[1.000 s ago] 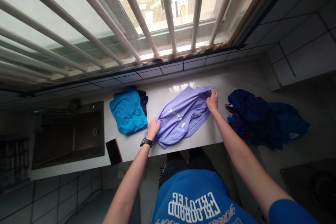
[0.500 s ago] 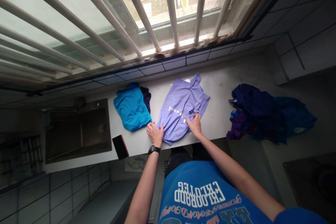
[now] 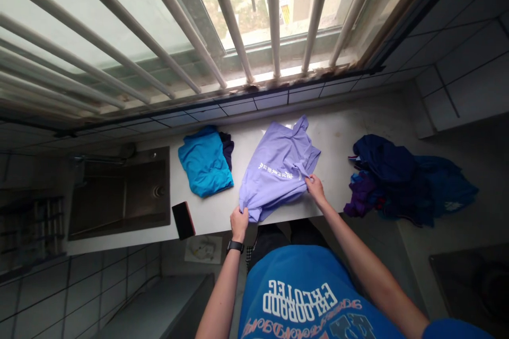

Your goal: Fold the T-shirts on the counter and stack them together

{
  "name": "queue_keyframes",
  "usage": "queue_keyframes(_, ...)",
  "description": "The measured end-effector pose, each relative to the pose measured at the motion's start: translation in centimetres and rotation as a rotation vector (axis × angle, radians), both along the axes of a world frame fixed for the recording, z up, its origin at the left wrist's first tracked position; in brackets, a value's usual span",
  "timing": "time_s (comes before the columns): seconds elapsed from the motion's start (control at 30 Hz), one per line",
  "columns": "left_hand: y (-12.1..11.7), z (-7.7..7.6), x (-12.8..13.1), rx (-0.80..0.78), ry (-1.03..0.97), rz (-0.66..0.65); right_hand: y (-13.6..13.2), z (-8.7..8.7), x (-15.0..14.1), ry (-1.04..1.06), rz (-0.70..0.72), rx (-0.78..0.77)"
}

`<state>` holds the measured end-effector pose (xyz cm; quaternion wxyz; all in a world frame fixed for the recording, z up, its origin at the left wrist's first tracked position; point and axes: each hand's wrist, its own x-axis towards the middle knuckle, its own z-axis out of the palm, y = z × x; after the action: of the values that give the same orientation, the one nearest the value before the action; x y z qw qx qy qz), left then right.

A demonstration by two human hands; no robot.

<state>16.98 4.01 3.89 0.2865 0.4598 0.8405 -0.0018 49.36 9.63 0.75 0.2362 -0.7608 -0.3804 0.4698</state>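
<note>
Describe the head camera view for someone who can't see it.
A person's left hand and right hand grip a lavender T-shirt on a white counter under a barred window. A blue shirt, phone and sink sit left; dark clothes right.

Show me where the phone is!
In the head view, the black phone lies on the counter's front edge, left of the left hand, below the blue shirt, beside the sink.

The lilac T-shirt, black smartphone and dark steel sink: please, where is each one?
Lilac T-shirt (image 3: pixel 274 170), head view, on its white print.
Black smartphone (image 3: pixel 183 220), head view, on its face.
Dark steel sink (image 3: pixel 167 190), head view, on its right rim.
</note>
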Motion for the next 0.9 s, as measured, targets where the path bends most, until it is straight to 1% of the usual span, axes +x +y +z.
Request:
queue_keyframes(0.1,0.4,0.3,-0.4,-0.017,0.071,0.069,-1.2,0.1,1.6,0.140,0.176,-0.162)
queue_keyframes(0.17,1.2,0.6,-1.1,-0.013,0.123,0.104,-1.6,0.1,1.8,0.173,0.206,-0.225)
queue_keyframes(0.2,1.9,0.7,-1.4,0.001,0.148,0.105,-1.5,0.0,1.7,0.160,0.182,-0.226)
queue_keyframes(0.23,2.7,0.9,-1.7,0.032,0.166,0.080,-1.3,0.0,1.4,0.116,0.124,-0.198)
queue_keyframes(0.3,4.7,1.2,-1.8,0.104,0.151,-0.034,-0.4,-0.2,0.3,-0.015,-0.033,-0.087)
queue_keyframes(0.37,6.8,1.2,-1.5,0.138,0.073,-0.154,0.7,-0.4,-1.4,-0.109,-0.145,-0.017)
queue_keyframes(0.4,7.9,1.0,-1.1,0.126,0.028,-0.190,1.2,-0.6,-2.3,-0.133,-0.183,-0.007)
queue_keyframes(0.47,9.7,0.5,-0.2,0.070,-0.041,-0.206,2.0,-1.0,-3.7,-0.127,-0.212,-0.025)
queue_keyframes(0.53,10.8,-0.3,0.5,0.022,-0.079,-0.211,2.3,-1.6,-4.1,-0.122,-0.242,-0.034)
queue_keyframes(0.6,11.2,-1.1,1.0,-0.016,-0.113,-0.216,2.2,-2.0,-3.4,-0.152,-0.297,-0.016)
queue_keyframes(0.67,10.9,-1.6,1.1,-0.039,-0.140,-0.216,1.9,-2.3,-2.3,-0.203,-0.364,-0.002)
queue_keyframes(0.77,9.9,-1.8,1.0,-0.048,-0.176,-0.210,2.1,-2.4,-1.3,-0.262,-0.446,0.016)
queue_keyframes(0.83,9.3,-1.6,0.8,-0.050,-0.214,-0.205,3.0,-2.5,-1.3,-0.271,-0.447,0.000)
queue_keyframes(0.9,8.7,-1.3,0.5,-0.047,-0.260,-0.191,4.6,-2.6,-1.1,-0.264,-0.408,-0.036)
